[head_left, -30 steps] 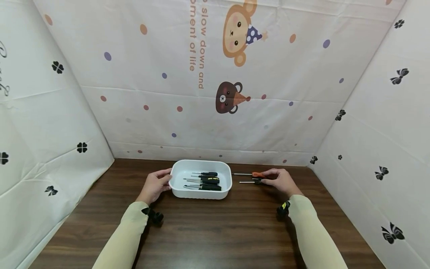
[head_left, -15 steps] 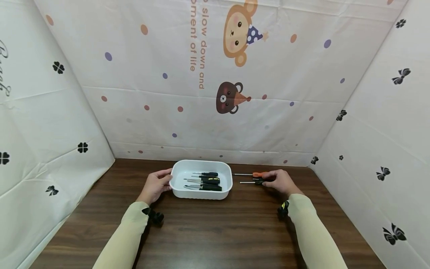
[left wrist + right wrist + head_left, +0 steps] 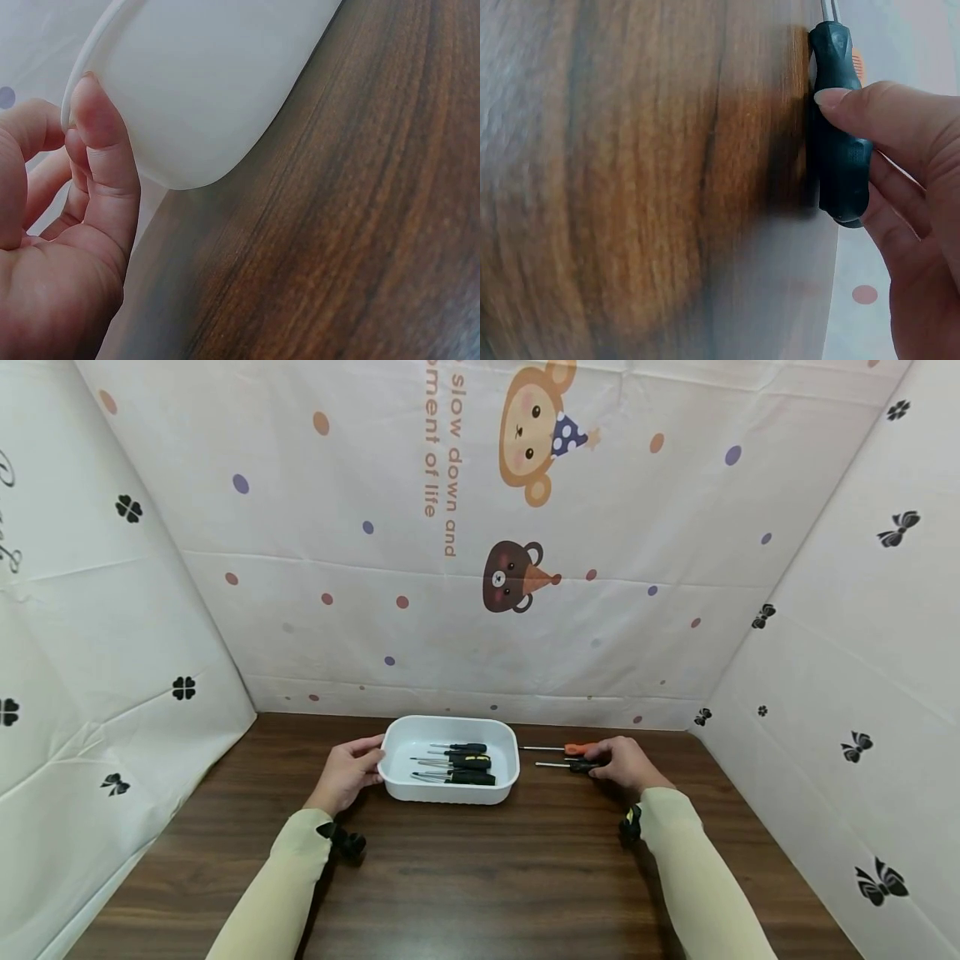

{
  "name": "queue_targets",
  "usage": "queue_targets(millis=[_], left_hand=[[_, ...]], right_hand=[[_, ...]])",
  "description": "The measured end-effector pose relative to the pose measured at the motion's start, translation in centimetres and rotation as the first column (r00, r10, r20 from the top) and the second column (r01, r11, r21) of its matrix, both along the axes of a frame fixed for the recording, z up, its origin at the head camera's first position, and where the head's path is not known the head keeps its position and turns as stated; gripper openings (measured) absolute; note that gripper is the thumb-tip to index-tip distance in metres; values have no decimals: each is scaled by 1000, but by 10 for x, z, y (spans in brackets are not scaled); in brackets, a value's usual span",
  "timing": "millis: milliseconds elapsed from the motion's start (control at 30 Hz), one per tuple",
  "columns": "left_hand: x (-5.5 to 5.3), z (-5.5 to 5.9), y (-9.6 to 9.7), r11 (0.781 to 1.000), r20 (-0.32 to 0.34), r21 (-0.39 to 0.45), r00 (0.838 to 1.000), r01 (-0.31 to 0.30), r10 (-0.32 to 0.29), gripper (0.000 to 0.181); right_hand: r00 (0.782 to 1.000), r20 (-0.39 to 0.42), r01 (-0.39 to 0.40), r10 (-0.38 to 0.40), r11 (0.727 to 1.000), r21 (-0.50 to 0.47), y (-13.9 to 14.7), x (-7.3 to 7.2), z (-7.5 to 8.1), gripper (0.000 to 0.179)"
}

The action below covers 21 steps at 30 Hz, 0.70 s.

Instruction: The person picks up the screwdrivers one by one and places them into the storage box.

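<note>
My left hand (image 3: 347, 775) pinches the left rim of a white plastic tray (image 3: 450, 794). In the left wrist view, the thumb lies on the outside of the tray wall (image 3: 217, 82), with the fingers behind the rim. Several screwdrivers (image 3: 468, 762) with dark handles lie inside the tray, their shafts pointing left. To the tray's right, my right hand (image 3: 628, 766) holds a black-handled screwdriver (image 3: 841, 161) between thumb and fingers, low at the table. Just beyond it lies an orange-handled screwdriver (image 3: 576, 749), its handle partly hidden by the fingers.
The brown wood-grain table (image 3: 480, 877) stretches in front of the tray. Behind it hangs a printed white cloth (image 3: 420, 635), close to the tray's far side. More white cloth stands at the left (image 3: 112, 727) and right (image 3: 810, 693).
My right hand has shifted slightly right along the black handle, so more of that handle shows. The left hand and the tray have stayed in place.
</note>
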<state>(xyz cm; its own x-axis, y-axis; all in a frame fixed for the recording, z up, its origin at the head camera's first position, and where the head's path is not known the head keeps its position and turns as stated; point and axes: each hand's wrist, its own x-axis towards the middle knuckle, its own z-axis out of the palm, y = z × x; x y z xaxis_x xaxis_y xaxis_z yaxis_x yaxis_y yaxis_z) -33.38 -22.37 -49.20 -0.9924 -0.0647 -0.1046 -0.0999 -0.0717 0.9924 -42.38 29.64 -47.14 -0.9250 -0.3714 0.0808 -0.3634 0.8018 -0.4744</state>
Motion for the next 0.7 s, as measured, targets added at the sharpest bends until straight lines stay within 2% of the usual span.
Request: queue_targets(millis=[500,700], left_hand=[[-4,-1,-1,1000,10,-7,1000,-18,18,46],[-3,-1,-1,1000,13,-18,1000,-6,6,47]], right_hand=[[999,18,-30,29,999,28,4,7,4,20],[999,22,-37,36,998,50,7,10,2,22]])
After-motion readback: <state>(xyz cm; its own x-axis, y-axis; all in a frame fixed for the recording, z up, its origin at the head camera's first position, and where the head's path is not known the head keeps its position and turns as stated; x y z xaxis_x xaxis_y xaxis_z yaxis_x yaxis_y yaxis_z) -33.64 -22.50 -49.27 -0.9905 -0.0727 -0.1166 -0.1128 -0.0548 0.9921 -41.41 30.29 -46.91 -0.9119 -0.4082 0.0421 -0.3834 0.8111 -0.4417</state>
